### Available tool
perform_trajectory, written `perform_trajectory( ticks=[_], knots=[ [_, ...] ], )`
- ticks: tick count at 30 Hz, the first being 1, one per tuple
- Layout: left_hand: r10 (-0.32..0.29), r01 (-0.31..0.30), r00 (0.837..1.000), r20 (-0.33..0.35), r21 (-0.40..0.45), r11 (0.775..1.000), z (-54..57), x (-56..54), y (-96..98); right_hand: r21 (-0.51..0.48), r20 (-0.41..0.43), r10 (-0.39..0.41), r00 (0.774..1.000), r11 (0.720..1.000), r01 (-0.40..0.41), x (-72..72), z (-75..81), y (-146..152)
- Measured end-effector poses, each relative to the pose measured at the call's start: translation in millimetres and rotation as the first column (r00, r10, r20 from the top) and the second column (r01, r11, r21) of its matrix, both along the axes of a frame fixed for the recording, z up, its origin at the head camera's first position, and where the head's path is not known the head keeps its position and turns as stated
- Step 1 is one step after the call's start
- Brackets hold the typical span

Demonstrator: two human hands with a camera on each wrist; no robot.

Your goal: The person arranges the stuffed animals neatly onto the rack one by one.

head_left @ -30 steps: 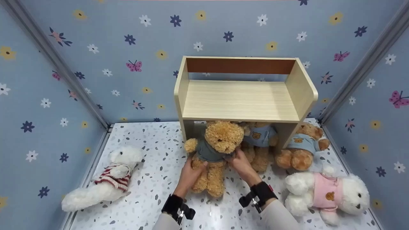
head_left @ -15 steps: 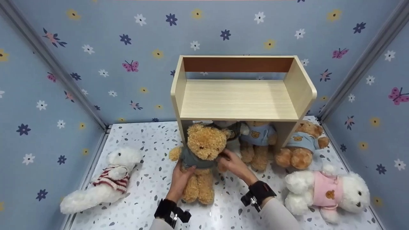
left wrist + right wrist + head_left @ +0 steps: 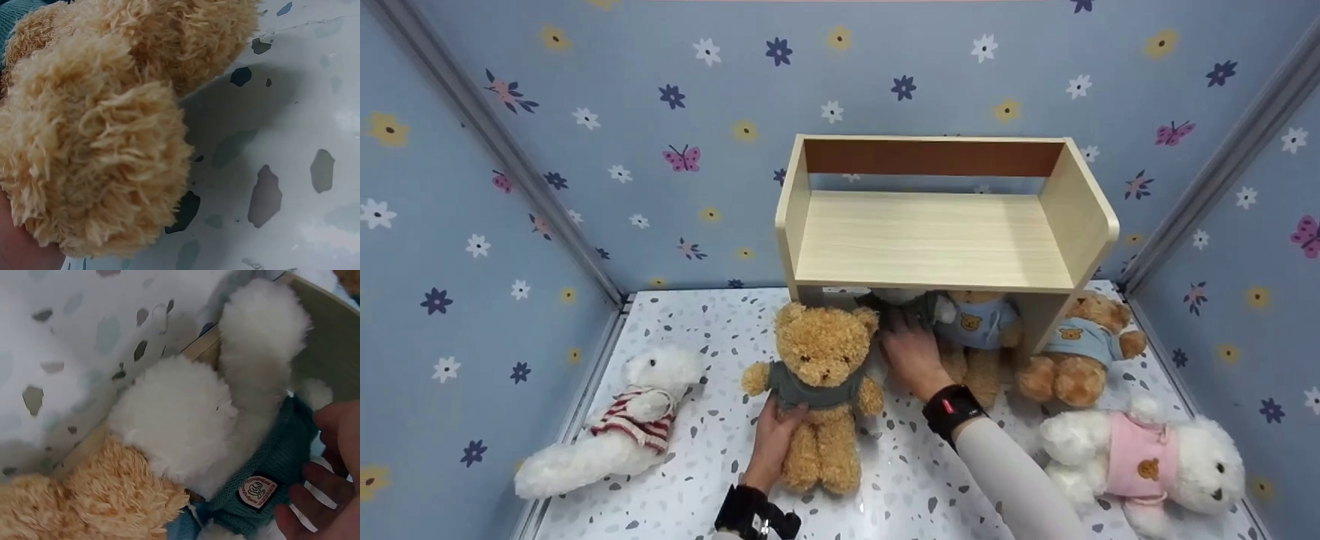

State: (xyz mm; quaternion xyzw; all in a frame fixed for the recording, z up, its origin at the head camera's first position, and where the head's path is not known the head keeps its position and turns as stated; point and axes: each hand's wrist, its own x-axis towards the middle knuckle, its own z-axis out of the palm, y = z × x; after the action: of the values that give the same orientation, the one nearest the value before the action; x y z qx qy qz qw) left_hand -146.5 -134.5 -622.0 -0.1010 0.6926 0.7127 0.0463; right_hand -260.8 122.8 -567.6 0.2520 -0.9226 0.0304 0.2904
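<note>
Head view: left hand [image 3: 776,439] grips curly tan teddy bear [image 3: 819,379] at the waist, now farther out before wooden shelf [image 3: 934,236]; right hand [image 3: 915,356] has left the bear, fingers apart beside green-sweatered white plush [image 3: 174,416], contact unclear.

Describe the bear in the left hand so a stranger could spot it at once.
Find the pale wooden shelf. In front of its left end, an upright golden bear is held by the left hand. Its dark grey-green shirt sets it apart from the bears in light blue.
</note>
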Motion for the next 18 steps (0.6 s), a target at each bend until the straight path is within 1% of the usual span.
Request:
perform_trajectory(
  ticks=[2, 5, 8, 11, 13, 16, 18],
  knots=[
    [0.002, -0.002, 1.000, 0.000, -0.006, 1.000, -0.1, 0.3, -1.3, 0.055, 0.009, -0.009, 1.000, 0.998, 0.009, -1.8, -2.4, -3.4],
    [0.012, -0.012, 1.000, -0.005, -0.008, 1.000, -0.4, 0.2, -0.6, 0.125, 0.099, -0.025, 0.995, 0.992, 0.012, 2.3, -4.2, -3.3],
    [0.019, -0.020, 1.000, -0.017, -0.011, 1.000, -0.4, -0.8, 1.4, 0.195, 0.210, -0.062, 0.976, 0.981, 0.021, 6.8, -4.0, 0.0],
    [0.020, -0.021, 0.999, -0.034, -0.017, 1.000, 0.3, -2.7, 4.6, 0.226, 0.263, -0.080, 0.962, 0.974, 0.019, 7.4, -7.2, 5.2],
    [0.022, -0.023, 0.999, -0.046, -0.020, 1.000, 0.8, -4.2, 8.2, 0.234, 0.246, -0.066, 0.967, 0.972, 0.007, 4.9, -13.4, 9.2],
    [0.021, -0.022, 0.999, -0.037, -0.016, 1.000, 2.2, -4.2, 16.9, 0.263, 0.165, -0.022, 0.986, 0.965, -0.023, 3.1, -26.3, 16.8],
    [0.022, -0.022, 0.999, -0.034, -0.006, 1.000, 3.5, -3.8, 24.8, 0.334, 0.123, -0.013, 0.992, 0.942, -0.030, 4.0, -34.2, 22.9]
  ],
)
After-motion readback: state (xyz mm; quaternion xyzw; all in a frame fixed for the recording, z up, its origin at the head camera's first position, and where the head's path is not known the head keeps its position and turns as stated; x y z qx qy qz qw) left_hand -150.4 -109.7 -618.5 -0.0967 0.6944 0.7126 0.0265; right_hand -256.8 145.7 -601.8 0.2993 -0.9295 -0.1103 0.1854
